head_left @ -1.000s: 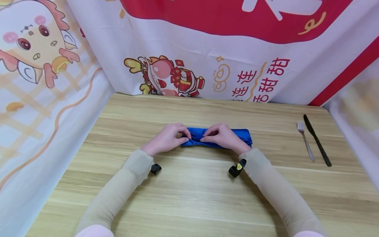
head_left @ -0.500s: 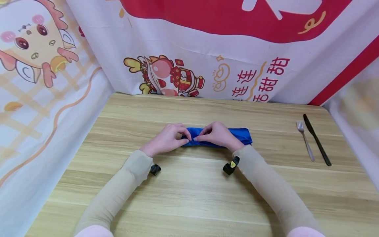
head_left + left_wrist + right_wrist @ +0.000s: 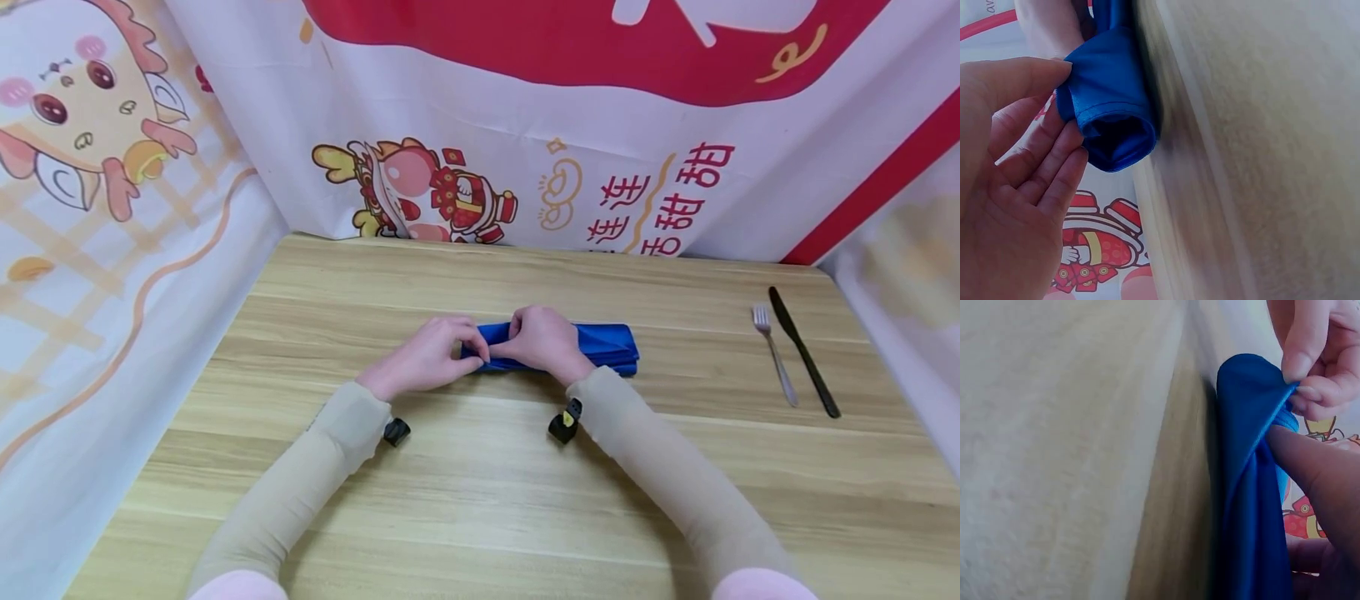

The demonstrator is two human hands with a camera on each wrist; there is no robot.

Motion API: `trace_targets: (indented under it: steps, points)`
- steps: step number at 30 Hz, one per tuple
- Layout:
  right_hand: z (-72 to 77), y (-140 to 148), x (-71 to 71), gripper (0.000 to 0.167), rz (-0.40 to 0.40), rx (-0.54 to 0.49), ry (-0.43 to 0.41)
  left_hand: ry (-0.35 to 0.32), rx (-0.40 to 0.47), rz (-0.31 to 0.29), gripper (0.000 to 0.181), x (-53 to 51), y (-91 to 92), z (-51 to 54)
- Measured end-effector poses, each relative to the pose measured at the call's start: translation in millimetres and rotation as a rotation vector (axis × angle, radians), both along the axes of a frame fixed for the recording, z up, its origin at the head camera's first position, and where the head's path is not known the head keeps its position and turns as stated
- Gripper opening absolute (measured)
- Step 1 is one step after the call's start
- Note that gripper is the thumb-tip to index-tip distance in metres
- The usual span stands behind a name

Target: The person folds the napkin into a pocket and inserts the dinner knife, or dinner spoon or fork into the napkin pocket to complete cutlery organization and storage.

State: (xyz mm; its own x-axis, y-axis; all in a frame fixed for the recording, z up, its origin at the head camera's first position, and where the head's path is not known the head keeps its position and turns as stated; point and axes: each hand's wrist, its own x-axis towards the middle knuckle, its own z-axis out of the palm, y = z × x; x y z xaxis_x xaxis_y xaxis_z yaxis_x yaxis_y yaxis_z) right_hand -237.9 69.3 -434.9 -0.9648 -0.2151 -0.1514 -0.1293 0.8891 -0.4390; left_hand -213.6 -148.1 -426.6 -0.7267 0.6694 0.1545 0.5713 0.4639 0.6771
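A blue napkin (image 3: pixel 603 342), satiny and rolled into a long flat bundle, lies crosswise on the wooden table. At its left end, my left hand (image 3: pixel 431 354) pinches the loose edge between thumb and fingers; the hollow end of the roll (image 3: pixel 1116 134) shows in the left wrist view. My right hand (image 3: pixel 543 340) is beside it, gripping the napkin with the thumb (image 3: pixel 1310 462) tucked under the folded flap and the other fingers curled on the far side. In the right wrist view, a slanting fold (image 3: pixel 1250 406) runs down from the left hand's pinch.
To the right on the table lie a silver fork (image 3: pixel 775 354) and a black knife (image 3: pixel 804 350), side by side. Printed white cloth (image 3: pixel 555 183) hangs behind the table and along both sides.
My right hand has slid left along the napkin until it meets the left hand, and its thumb now reaches into the fold. The left hand keeps its pinch, almost in place.
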Motion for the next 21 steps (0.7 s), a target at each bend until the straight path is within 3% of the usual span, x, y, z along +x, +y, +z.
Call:
trace_targets:
  steps: [11, 14, 21]
  points:
    - [0.0, 17, -6.7, 0.049, 0.068, -0.268, -0.145, -0.035, -0.028, 0.036, 0.010, -5.1, -7.3, 1.3]
    - [-0.4, 15, -6.2, 0.053, 0.049, -0.234, -0.114, -0.028, -0.024, 0.020, 0.009, -5.8, -8.4, 0.7]
    - [-1.7, -1, -2.7, 0.062, 0.014, -0.008, 0.008, -0.041, -0.014, 0.015, 0.009, -6.9, -7.4, 2.5]
